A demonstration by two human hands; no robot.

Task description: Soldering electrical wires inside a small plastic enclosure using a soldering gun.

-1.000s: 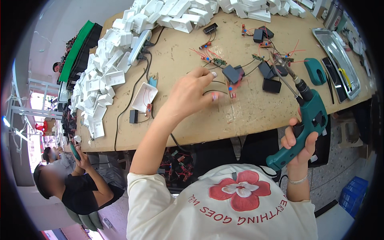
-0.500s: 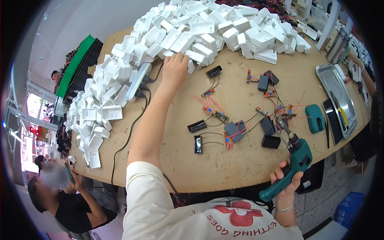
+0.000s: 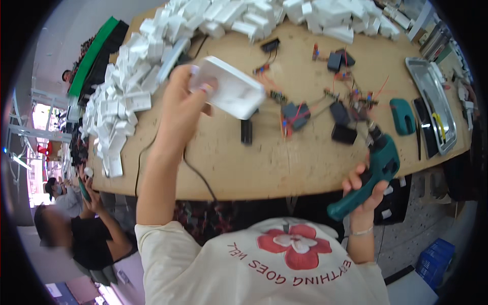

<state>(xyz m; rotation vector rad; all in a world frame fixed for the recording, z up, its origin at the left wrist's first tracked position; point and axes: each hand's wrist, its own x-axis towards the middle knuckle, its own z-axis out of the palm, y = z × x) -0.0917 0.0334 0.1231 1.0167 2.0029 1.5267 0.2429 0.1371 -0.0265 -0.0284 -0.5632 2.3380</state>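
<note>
My left hand [image 3: 181, 96] grips a white plastic housing [image 3: 235, 90], an open shallow box, raised above the table. My thumb presses on its inner side; the other fingers are mostly hidden behind it. My right hand [image 3: 362, 189] is wrapped round the handle of a green pistol-shaped power tool [image 3: 382, 162] with a metal nose. The nose points at small circuit boards [image 3: 362, 99] with red wires. Black box-shaped parts [image 3: 344, 133] lie beside them. Another black part [image 3: 246, 131] sits just below the held housing.
A big heap of white housings [image 3: 223, 18] runs along the back and left of the table [image 3: 254, 173]. At right lie a teal holder [image 3: 402, 117], a black tray [image 3: 426, 127] and a metal tray [image 3: 414, 68]. A power strip [image 3: 174, 58] trails cables. Another person [image 3: 96, 234] works at left.
My left hand has lifted a white housing off the heap and brought it back toward me. My right hand still holds the green tool. The whole view has shifted, so the table sits higher.
</note>
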